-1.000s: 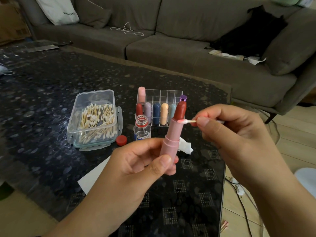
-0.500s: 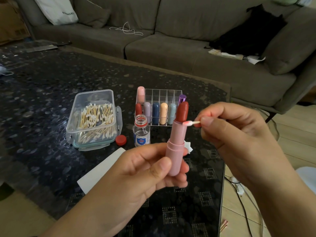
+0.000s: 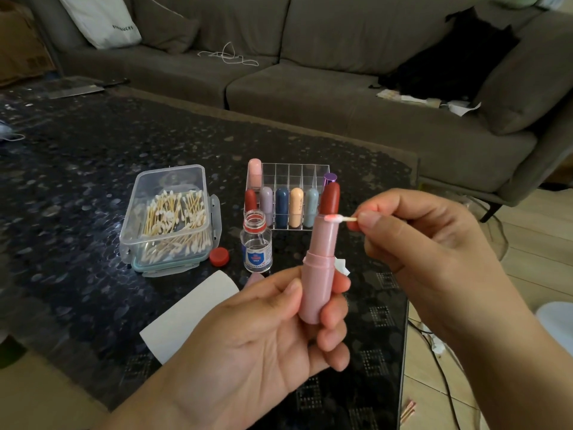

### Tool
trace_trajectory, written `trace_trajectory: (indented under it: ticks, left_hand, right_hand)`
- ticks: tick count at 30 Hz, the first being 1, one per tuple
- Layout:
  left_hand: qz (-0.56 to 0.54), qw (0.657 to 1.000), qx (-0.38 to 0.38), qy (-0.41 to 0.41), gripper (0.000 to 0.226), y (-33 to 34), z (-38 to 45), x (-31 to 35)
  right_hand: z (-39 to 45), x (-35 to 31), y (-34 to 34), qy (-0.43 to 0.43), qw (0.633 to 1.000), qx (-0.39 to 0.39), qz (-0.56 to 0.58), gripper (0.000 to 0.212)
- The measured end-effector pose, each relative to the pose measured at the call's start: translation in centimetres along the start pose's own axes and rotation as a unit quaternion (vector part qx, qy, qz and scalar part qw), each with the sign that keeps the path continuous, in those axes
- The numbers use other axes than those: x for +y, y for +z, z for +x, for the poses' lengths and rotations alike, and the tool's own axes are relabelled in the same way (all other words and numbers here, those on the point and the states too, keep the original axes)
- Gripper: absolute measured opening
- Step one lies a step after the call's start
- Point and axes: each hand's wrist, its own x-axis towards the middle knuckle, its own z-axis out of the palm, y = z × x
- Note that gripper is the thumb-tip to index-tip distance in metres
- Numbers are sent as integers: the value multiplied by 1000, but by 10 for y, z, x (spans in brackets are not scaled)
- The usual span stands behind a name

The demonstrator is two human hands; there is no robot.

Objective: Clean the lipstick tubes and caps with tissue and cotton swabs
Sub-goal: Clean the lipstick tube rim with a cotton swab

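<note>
Swab (image 3: 336,217) now at tube (image 3: 319,268) rim

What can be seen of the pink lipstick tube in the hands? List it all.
The lipstick tube is a pale pink, smooth, plastic-looking cylinder with a wider lower base and a narrower upper sleeve. Its cap is off, and a dark red bullet with a rounded tip stands out of the top. It is held almost upright, above the table's near edge. The left hand grips its base, thumb in front, fingers behind. The pink-stained tip of a cotton swab, pinched by the right hand, touches the sleeve's top rim.
</note>
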Motion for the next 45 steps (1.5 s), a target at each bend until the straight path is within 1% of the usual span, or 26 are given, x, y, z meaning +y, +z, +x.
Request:
trace_trajectory:
  ticks: [6,13,18,23,27,36,45]
  left_hand:
    - [-21,999,29,-8,33,0,-2,0]
    - [-38,999,18,-21,39,-8,1,-4]
    - [-36,999,-21,-4,29,-12,4,-7]
    - [-6,1000,-10,16,19,-10,0,-7]
    - [7,1000,-17,25,13,-7,-1,-7]
    - [18,999,-28,24,16,-9,0,-7]
    - [-4,999,-27,22,14,-7,0,-6]
  right_hand:
    - [0,1,-1,2,1000,8,-3,17]
    - [0,0,-1,5,1000,7,-13,19]
    - [0,2,0,5,1000,8,-11,21]
    - [1,3,0,0,1000,6,-10,19]
    - [1,3,1,0,1000,12,-9,19]
    - [0,2,-1,11,1000,22,-8,21]
    - [1,0,-1,3,1000,8,-13,19]
